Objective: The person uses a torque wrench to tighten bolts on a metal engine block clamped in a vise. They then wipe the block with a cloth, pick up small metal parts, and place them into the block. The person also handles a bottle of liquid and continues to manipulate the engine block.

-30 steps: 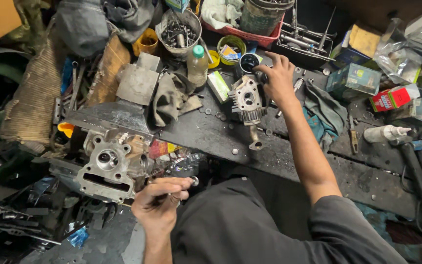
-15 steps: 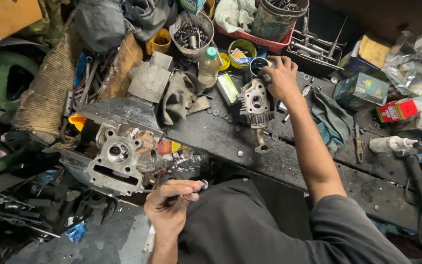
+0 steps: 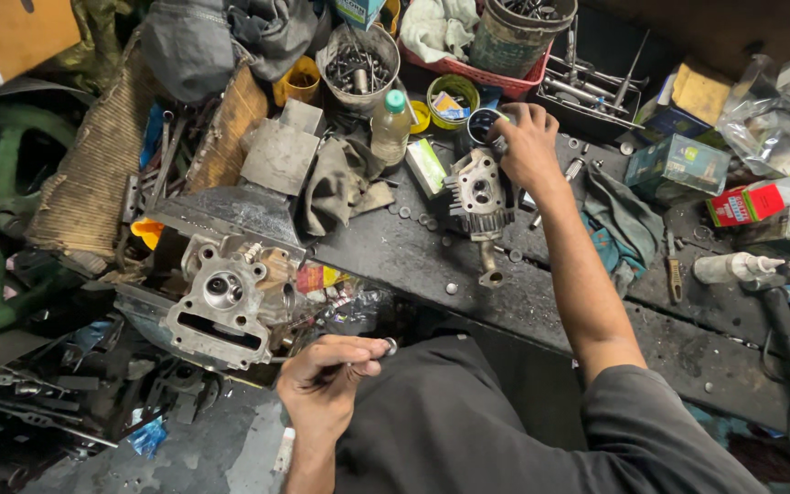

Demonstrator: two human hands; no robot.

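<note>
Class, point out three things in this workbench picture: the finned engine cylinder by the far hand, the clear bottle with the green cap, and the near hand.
finned engine cylinder (image 3: 479, 194), head view, its top face.
clear bottle (image 3: 390, 133), head view, its body.
left hand (image 3: 326, 384), head view, its back.

Left hand (image 3: 322, 389) drawn close to the torso, forearm rising from the lower edge, fingers curled with thumb and forefinger pinched together. Right arm extended forward, nearly straight; right hand (image 3: 528, 146) palm-down, fingers apparently bent downward, grip unclear.
</note>
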